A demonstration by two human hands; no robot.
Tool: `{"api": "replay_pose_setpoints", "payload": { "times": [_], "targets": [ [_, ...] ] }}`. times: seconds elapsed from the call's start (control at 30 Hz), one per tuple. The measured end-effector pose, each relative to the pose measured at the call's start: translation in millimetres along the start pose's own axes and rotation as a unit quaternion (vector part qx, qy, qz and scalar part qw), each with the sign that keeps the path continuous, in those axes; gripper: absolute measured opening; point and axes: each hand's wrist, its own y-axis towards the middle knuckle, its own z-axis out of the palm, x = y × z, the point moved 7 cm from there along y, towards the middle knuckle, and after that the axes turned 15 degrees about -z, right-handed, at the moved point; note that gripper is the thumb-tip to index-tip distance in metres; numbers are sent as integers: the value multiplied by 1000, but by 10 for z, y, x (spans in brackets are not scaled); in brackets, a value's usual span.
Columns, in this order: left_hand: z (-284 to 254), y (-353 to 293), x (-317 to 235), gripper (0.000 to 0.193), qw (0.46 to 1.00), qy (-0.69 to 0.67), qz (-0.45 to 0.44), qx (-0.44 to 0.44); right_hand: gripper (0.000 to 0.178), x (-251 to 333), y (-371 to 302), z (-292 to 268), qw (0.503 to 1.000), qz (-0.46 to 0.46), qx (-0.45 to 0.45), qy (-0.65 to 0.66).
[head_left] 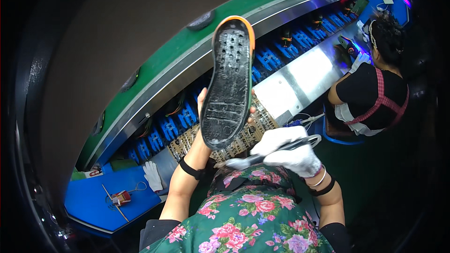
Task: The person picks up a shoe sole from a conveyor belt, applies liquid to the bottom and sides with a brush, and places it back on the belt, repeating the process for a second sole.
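Upright in front of me, a black shoe sole with an orange rim at its far end shows its wet-looking, shiny inner face, with holes near the far end and ridges lower down. Bare fingers of my left hand wrap round both its edges from behind; the palm is hidden. In a white glove, my right hand is closed round the dark handle of a brush. Its pale bristles point left, below the heel of the sole and apart from it.
A green conveyor belt carries several dark soles. Blue racks line the shelf beneath it. Taped cardboard covers part of the metal bench. A white glove lies by the blue table. At right a co-worker sits.
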Motion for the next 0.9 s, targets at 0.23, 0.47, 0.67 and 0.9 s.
{"api": "replay_pose_setpoints", "payload": {
  "times": [0.23,0.47,0.67,0.9],
  "targets": [
    [523,-201,201,88,995,-71,11,72,15,-2,-612,-891,944,-140,-204,218],
    [775,-250,626,51,983,-157,-20,93,16,-141,-1008,-1236,935,-78,-310,152],
    [1122,-105,798,63,947,-166,-81,264,14,-182,-1079,-1329,919,-48,-367,138],
    [1223,25,851,63,946,-209,-75,236,15,-216,-1018,-1375,922,-28,-365,127]
  ]
}}
